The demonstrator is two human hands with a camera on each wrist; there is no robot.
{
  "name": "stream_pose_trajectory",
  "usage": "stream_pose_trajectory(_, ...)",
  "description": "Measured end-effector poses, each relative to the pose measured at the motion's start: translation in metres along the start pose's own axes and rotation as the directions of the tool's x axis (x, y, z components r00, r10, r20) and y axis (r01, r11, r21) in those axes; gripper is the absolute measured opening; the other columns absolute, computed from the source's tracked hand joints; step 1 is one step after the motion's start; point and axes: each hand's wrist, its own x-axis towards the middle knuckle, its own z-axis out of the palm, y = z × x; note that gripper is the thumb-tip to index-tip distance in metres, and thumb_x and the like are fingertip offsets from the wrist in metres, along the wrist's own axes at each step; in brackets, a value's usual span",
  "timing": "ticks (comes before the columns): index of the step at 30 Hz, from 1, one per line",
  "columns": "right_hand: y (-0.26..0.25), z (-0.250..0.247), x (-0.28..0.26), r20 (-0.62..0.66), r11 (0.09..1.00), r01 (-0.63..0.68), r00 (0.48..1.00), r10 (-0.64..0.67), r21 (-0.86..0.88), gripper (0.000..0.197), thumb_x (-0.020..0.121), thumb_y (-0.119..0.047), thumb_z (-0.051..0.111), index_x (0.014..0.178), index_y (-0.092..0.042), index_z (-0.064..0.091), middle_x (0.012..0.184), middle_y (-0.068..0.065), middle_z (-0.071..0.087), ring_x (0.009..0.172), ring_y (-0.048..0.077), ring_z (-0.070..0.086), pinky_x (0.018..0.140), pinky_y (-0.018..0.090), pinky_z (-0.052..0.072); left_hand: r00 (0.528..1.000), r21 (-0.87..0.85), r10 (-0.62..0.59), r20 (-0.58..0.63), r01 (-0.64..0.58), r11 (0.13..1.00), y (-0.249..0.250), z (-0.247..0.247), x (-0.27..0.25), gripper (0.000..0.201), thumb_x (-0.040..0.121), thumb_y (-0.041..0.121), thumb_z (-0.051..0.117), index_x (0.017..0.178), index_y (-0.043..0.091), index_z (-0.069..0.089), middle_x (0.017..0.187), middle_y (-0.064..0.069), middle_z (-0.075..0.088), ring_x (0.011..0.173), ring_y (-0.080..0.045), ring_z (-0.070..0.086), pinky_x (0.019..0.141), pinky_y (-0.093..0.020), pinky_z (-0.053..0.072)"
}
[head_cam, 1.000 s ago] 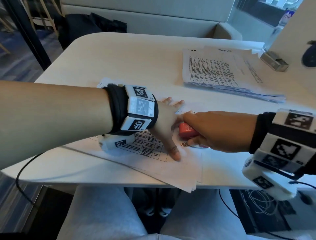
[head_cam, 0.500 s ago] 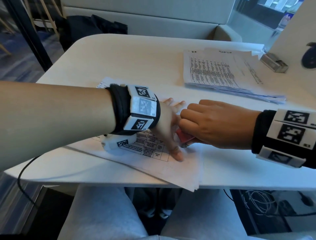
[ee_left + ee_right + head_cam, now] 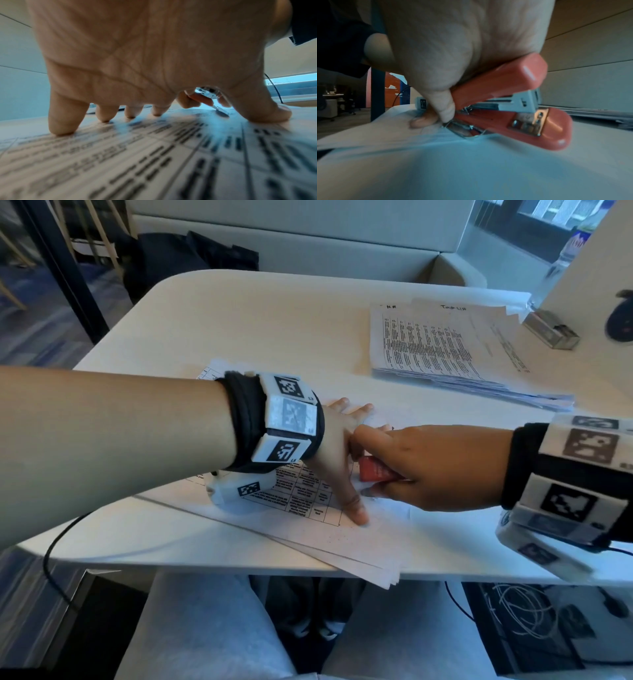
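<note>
Right hand [image 3: 435, 463] curls round the red stapler [image 3: 374, 472] on the paper stack [image 3: 359, 553], I note, while left hand [image 3: 337, 440] presses that stack flat, fingers spread.

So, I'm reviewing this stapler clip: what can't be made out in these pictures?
- Any staple under the red stapler tip: right hand covers it in the head view; wrist views blur it.
- Print on the sheets under the left hand: blurred, left wrist view.
- Far paper pile text: too small, head view.

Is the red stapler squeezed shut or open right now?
Open: on the stapler, gripped by the right hand, a clear gap shows between the top arm and the base.
</note>
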Motion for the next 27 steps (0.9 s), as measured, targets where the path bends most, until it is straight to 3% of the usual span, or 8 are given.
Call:
stream_pose_trajectory(2, 0.0, 0.0, 0.002, 0.02, 0.995, -0.072, 0.997, 0.071, 0.073, 0.032, 0.092, -0.037, 0.057, 0.106, -0.027, 0.03, 0.075, -0.017, 0.044, 0.061, -0.005, 0.047, 0.056, 0.013, 0.038, 1.0, 0.043, -0.013, -0.027, 0.015, 0.999, 0.001, 0.0, 0.002, 0.12, 0.038, 0.091, 0.06, 0.145, 0.048, 0.027, 0.158, 0.002, -0.027, 0.144, -0.022, -0.024, 0.12, -0.045, -0.005)
stream_pose_trajectory(4, 0.0, 0.0, 0.003, 0.064, 0.975, -0.17, 0.985, 0.162, 0.146, 0.034, 0.091, -0.037, 0.059, 0.105, -0.026, 0.03, 0.075, -0.012, 0.051, 0.06, -0.002, 0.051, 0.053, 0.013, 0.039, 0.999, 0.079, 0.005, -0.037, -0.002, 0.997, -0.001, 0.003, 0.007, 0.124, 0.033, 0.095, 0.056, 0.145, 0.05, 0.024, 0.157, 0.002, -0.028, 0.142, -0.021, -0.031, 0.119, -0.047, -0.006)
stream_pose_trajectory(8, 0.0, -0.003, 0.006, 0.143, 0.911, -0.301, 0.952, 0.271, 0.281, 0.036, 0.087, -0.035, 0.065, 0.109, -0.024, 0.039, 0.073, -0.005, 0.062, 0.056, 0.003, 0.056, 0.053, 0.021, 0.046, 1.0, 0.122, 0.001, -0.017, 0.001, 0.993, 0.001, 0.003, 0.006, 0.122, 0.038, 0.096, 0.053, 0.146, 0.051, 0.017, 0.162, 0.001, -0.011, 0.148, -0.024, -0.015, 0.12, -0.048, 0.004)
stream_pose_trajectory(11, 0.002, -0.005, 0.008, 0.202, 0.858, -0.376, 0.925, 0.323, 0.349, 0.036, 0.085, -0.033, 0.069, 0.108, -0.021, 0.044, 0.082, -0.003, 0.063, 0.062, 0.01, 0.056, 0.058, 0.026, 0.047, 0.999, 0.134, -0.046, -0.022, 0.049, 0.99, 0.005, -0.001, 0.001, 0.121, 0.047, 0.089, 0.059, 0.149, 0.047, 0.008, 0.155, -0.003, -0.032, 0.145, -0.027, -0.022, 0.118, -0.044, 0.0)
stream_pose_trajectory(15, 0.007, -0.009, 0.011, 0.311, 0.659, -0.454, 0.891, 0.332, 0.599, 0.021, 0.087, -0.022, 0.068, 0.098, -0.021, 0.05, 0.081, 0.013, 0.063, 0.061, 0.025, 0.058, 0.057, 0.032, 0.049, 0.998, 0.133, -0.066, 0.005, 0.065, 0.989, 0.005, 0.0, 0.002, 0.139, 0.03, 0.094, 0.055, 0.148, 0.047, -0.003, 0.161, -0.004, -0.014, 0.148, -0.027, -0.004, 0.116, -0.048, 0.014)
stream_pose_trajectory(20, 0.012, -0.009, 0.011, 0.273, 0.772, -0.446, 0.894, 0.356, 0.453, 0.029, 0.082, -0.038, 0.072, 0.096, -0.025, 0.051, 0.08, 0.006, 0.069, 0.06, 0.021, 0.065, 0.063, 0.036, 0.054, 0.998, 0.144, -0.057, 0.013, 0.054, 0.988, 0.007, -0.004, -0.001, 0.134, 0.042, 0.09, 0.06, 0.149, 0.045, -0.006, 0.16, -0.004, -0.021, 0.148, -0.028, -0.008, 0.117, -0.047, 0.01)
stream_pose_trajectory(23, 0.009, -0.014, 0.008, 0.165, 0.867, -0.437, 0.898, 0.407, 0.238, 0.04, 0.08, -0.055, 0.066, 0.097, -0.022, 0.052, 0.08, -0.003, 0.063, 0.063, 0.011, 0.06, 0.061, 0.028, 0.048, 0.998, 0.154, -0.061, 0.022, 0.057, 0.986, 0.007, -0.007, -0.002, 0.137, 0.043, 0.085, 0.066, 0.148, 0.045, -0.013, 0.155, -0.002, -0.032, 0.146, -0.028, -0.018, 0.117, -0.047, 0.002)
stream_pose_trajectory(27, 0.009, -0.017, 0.007, 0.068, 0.907, -0.416, 0.909, 0.412, 0.071, 0.046, 0.076, -0.069, 0.059, 0.087, -0.024, 0.052, 0.076, -0.007, 0.059, 0.068, 0.008, 0.055, 0.06, 0.027, 0.04, 0.996, 0.159, -0.078, 0.045, 0.07, 0.985, 0.004, -0.009, -0.001, 0.141, 0.04, 0.085, 0.068, 0.149, 0.043, -0.012, 0.155, 0.003, -0.033, 0.145, -0.023, -0.022, 0.116, -0.048, 0.002)
